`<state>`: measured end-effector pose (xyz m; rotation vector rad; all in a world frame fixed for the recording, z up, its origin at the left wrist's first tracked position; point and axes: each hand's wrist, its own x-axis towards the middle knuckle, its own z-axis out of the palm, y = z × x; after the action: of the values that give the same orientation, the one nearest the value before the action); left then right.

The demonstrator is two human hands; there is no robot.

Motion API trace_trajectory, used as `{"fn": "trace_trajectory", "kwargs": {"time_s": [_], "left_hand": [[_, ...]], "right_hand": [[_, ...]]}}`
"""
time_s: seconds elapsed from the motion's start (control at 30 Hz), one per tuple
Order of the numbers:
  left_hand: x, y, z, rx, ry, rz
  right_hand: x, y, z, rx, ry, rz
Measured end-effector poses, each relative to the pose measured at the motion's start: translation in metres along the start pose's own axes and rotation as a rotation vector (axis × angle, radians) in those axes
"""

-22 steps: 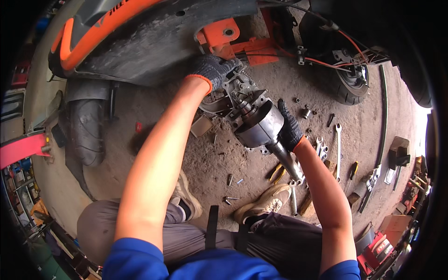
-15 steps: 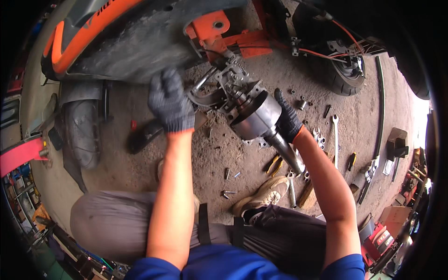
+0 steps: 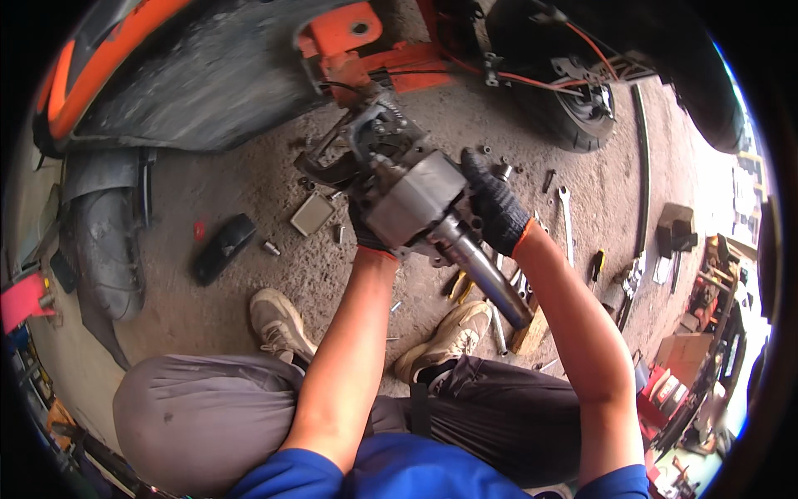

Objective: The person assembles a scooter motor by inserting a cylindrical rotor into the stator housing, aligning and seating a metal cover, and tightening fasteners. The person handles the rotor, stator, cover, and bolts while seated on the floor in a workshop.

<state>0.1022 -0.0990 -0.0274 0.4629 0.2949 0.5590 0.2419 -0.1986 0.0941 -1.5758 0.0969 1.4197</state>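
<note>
around the housing [image 3: 422,195], the left hand [image 3: 371,236] is at eight o'clock, partly beneath it, and the right hand [image 3: 496,208] at three. the shaft [image 3: 486,273] points toward five, its tip near the wood [image 3: 529,333]. the bracket [image 3: 342,37] stands at eleven, the wheel [image 3: 592,131] at two. on the floor [image 3: 224,320], the wrench [image 3: 567,224] lies at three beyond the right hand, the screwdriver [image 3: 598,264] at four, the tray [image 3: 313,214] at nine.

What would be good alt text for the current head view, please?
A metal housing with a protruding shaft is between the gloved left hand, partly hidden, and gloved right hand. To the right, a wrench and screwdriver lie on the ground.
</note>
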Motion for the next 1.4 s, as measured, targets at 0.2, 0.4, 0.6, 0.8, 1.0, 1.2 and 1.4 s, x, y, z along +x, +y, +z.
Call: {"fn": "trace_trajectory", "kwargs": {"time_s": [0.2,0.4,0.6,0.8,1.0,1.2,1.4], "left_hand": [[0.000,-0.015,-0.005,-0.059,-0.122,0.048],[-0.004,0.003,-0.002,-1.016,-0.084,-0.073],[-0.008,0.002,-0.007,-0.907,0.102,-0.066],[0.000,0.011,0.027,-0.611,0.015,-0.012],[-0.004,0.036,0.060,0.233,-0.101,0.176],[0.012,0.027,0.040,0.041,-0.111,0.254],[0.024,0.020,0.009,-1.001,-0.163,-0.013]], "right_hand": [[0.011,0.016,-0.024,-0.043,0.071,0.049],[-0.056,-0.010,-0.048,-0.113,-0.119,0.085],[-0.140,-0.002,-0.056,-0.557,-0.233,-0.096],[-0.156,0.020,-0.032,-1.099,-0.041,-0.248],[-0.181,-0.032,-0.009,-0.902,-0.048,0.042],[-0.202,-0.052,-0.006,-0.722,-0.025,0.028],[-0.199,-0.026,0.003,-0.820,-0.077,-0.025]]}}
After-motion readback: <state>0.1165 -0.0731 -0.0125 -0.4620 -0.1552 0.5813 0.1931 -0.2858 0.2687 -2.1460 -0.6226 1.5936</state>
